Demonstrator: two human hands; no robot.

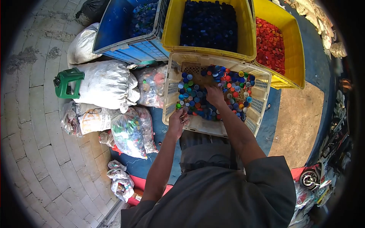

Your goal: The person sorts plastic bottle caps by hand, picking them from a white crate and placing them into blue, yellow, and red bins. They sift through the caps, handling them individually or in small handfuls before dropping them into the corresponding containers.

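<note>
A pale plastic crate (264,81) holds loose bottle caps (235,87) of mixed colours, mostly blue, red, white and green. My right hand (215,95) reaches down into the middle of the crate among the caps; its fingertips are blurred, and whether they hold a cap cannot be made out. Over the crate's near left edge is my left hand (178,121), palm turned inward and fingers curled but apart, close to a green cap. Nothing shows clearly in its fingers.
Beyond the crate stand a blue bin (133,51), a yellow bin (209,51) of dark blue caps and another yellow bin (294,57) of red caps. White sacks (102,83), filled clear bags (131,131) and a green jerrycan (68,83) are at the left. Cardboard (298,125) lies right.
</note>
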